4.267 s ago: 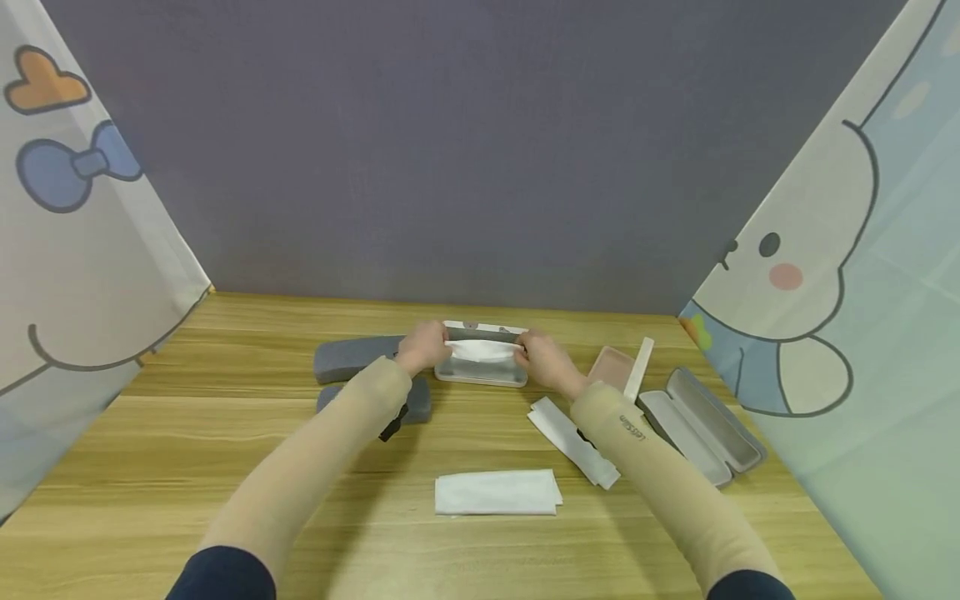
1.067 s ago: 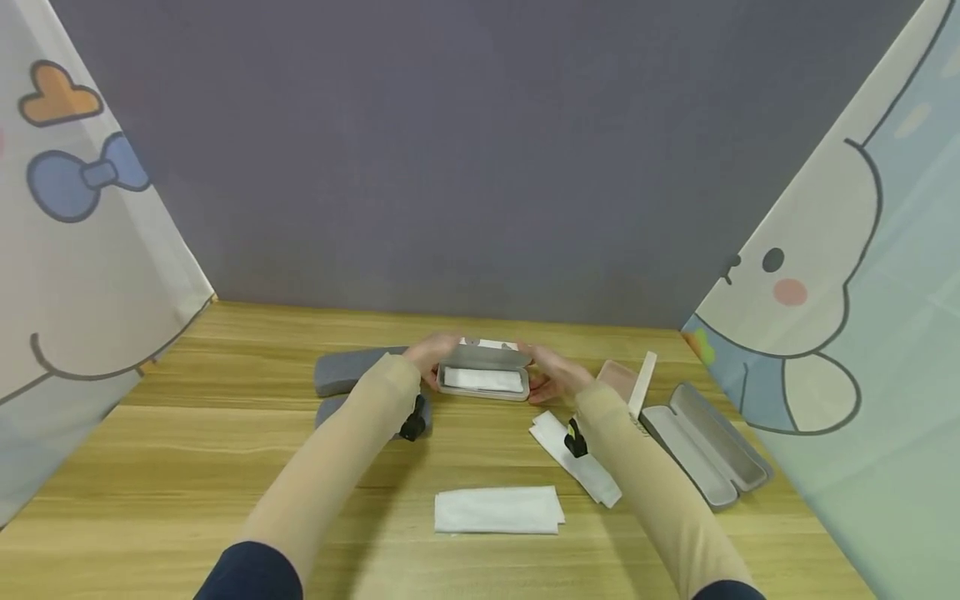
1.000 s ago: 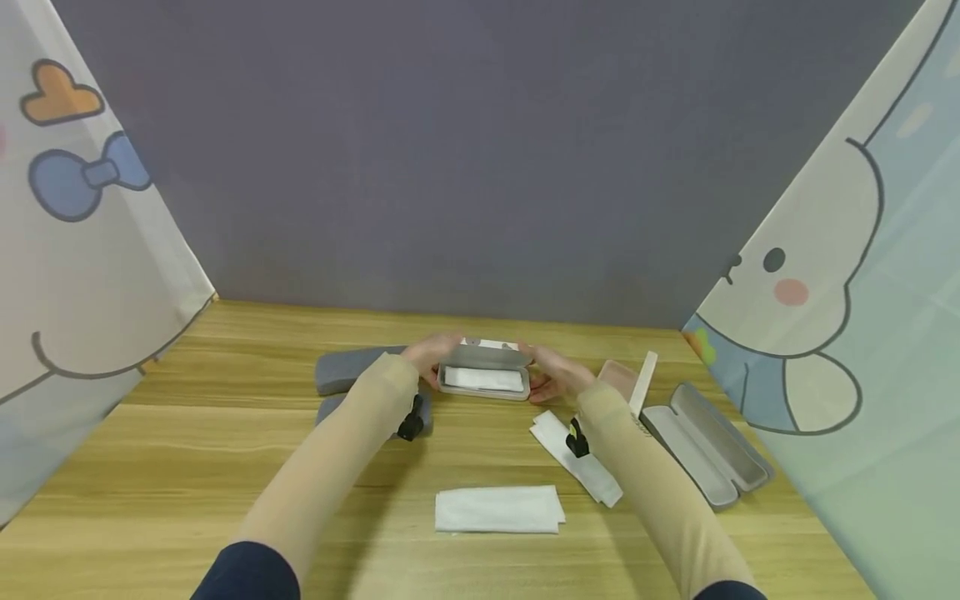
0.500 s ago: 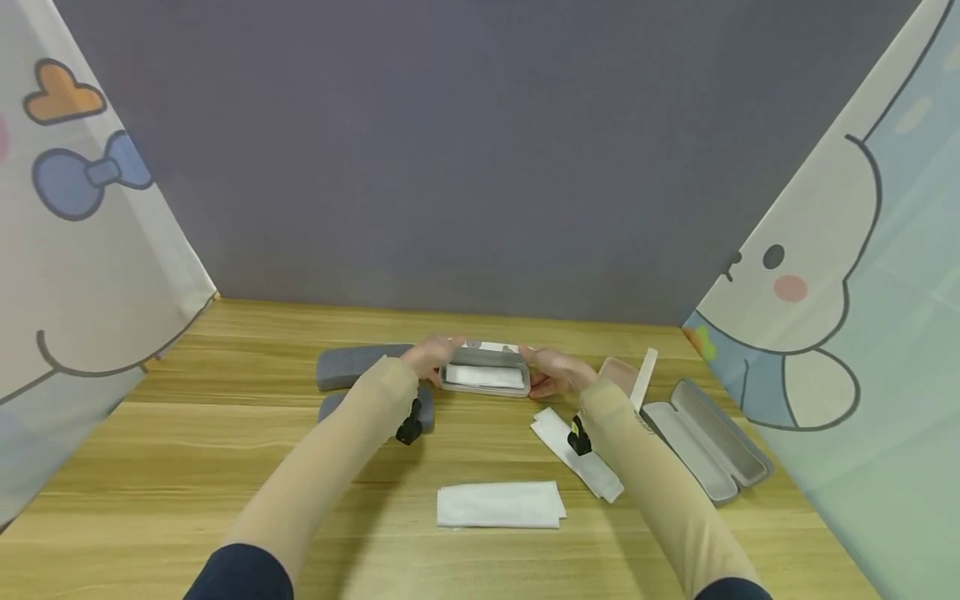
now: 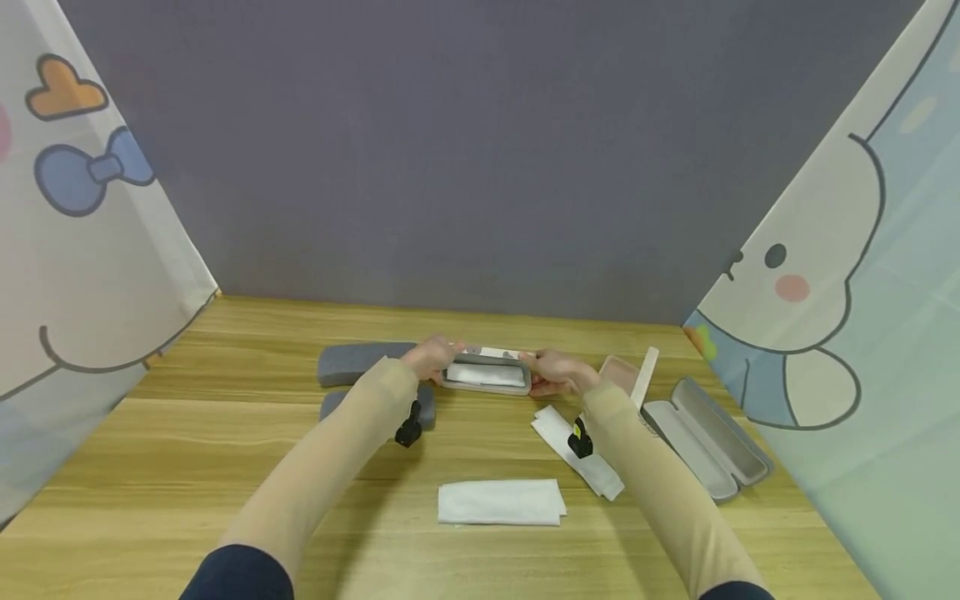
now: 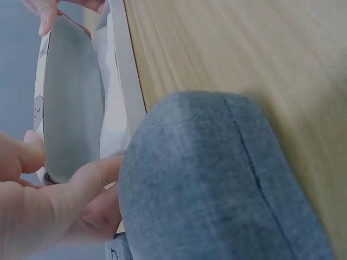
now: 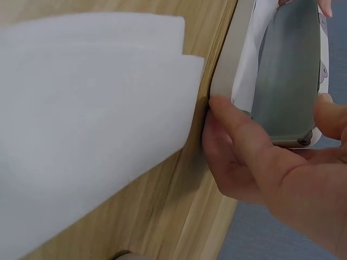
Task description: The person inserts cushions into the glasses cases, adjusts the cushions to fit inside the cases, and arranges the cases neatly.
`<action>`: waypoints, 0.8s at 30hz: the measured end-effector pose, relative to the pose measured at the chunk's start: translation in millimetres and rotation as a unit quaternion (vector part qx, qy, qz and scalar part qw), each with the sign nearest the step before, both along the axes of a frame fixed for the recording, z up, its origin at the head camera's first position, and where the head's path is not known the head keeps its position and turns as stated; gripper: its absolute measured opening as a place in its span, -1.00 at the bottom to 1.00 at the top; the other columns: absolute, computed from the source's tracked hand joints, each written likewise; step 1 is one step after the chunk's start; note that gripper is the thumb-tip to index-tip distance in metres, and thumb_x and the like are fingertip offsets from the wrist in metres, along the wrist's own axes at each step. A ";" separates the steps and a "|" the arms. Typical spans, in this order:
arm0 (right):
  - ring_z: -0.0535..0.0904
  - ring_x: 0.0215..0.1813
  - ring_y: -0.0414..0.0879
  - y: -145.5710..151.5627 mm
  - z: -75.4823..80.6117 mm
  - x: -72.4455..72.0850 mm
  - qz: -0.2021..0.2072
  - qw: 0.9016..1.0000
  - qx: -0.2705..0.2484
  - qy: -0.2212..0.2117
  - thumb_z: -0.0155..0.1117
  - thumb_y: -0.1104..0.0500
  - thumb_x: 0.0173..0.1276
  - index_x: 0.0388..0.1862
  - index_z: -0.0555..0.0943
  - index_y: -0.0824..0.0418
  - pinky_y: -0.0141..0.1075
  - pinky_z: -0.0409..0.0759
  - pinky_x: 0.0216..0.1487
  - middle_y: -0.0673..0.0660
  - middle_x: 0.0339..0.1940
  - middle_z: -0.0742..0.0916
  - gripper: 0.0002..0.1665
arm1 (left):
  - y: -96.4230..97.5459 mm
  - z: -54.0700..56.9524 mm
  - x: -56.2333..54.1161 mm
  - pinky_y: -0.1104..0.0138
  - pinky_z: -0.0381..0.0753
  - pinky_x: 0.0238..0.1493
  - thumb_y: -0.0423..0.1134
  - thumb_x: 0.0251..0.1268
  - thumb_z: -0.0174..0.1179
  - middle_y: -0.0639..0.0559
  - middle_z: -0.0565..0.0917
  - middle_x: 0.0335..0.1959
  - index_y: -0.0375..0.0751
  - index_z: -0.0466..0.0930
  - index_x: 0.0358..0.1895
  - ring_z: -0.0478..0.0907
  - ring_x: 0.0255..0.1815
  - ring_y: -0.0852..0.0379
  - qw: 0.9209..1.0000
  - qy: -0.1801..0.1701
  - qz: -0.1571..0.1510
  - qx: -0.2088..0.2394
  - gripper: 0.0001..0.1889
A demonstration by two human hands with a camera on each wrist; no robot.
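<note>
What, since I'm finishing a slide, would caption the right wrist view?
Right hand gripping an open glasses case, white cloth inside; a folded white cloth lies on the wood-grain tabletop.

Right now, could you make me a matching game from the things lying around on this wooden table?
1. Small open case with white printed lid
2. Plain grey oblong open case
3. Two blue-grey fabric-covered oblong pieces
4. White folded cloth lying crosswise

A. Leftmost on the table
B. Held between left hand and right hand
C. Frontmost of these
D. Rightmost on the table

Pairs: 1-B, 2-D, 3-A, 4-C
</note>
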State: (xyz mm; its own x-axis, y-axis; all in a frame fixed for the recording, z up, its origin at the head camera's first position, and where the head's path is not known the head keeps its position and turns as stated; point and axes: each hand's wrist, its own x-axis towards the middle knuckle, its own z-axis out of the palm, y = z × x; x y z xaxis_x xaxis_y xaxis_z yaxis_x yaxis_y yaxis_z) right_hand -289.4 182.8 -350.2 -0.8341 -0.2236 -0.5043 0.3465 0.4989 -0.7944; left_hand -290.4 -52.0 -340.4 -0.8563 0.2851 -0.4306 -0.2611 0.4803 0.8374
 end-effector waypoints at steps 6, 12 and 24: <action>0.50 -0.27 -0.12 0.9 -6.7 1.3 -0.001 1.000 -0.003 0.008 -0.21 -0.02 0.59 0.52 -0.08 0.40 -0.26 0.65 0.01 0.18 -0.22 0.47 -0.25 | 0.2 -3.5 7.2 -0.07 0.32 0.37 -0.06 0.56 -0.18 -0.31 0.01 0.53 -0.37 -0.11 0.50 0.04 0.51 -0.28 1.000 0.005 0.025 -0.005 -0.35; 0.51 -0.28 -0.14 0.9 -7.9 1.2 -0.006 0.999 -0.018 0.026 -0.17 0.02 0.58 0.47 0.03 0.43 -0.33 0.64 -0.10 0.15 -0.24 0.51 -0.31 | -0.1 0.4 10.8 -0.10 0.25 0.41 -0.03 0.54 -0.13 -0.34 0.10 0.49 -0.38 -0.08 0.50 0.34 0.34 -0.32 0.999 0.017 0.038 -0.029 -0.33; 0.41 -0.18 -0.10 1.1 -6.8 4.3 -0.017 0.999 -0.041 0.024 -0.10 0.08 0.56 0.45 0.05 0.41 -0.26 0.58 0.06 0.20 -0.07 0.41 -0.35 | -4.0 -4.3 7.3 -0.13 0.17 0.43 -0.05 0.51 -0.05 -0.33 0.12 0.49 -0.41 -0.03 0.47 0.35 0.33 -0.33 0.999 0.009 0.037 -0.031 -0.31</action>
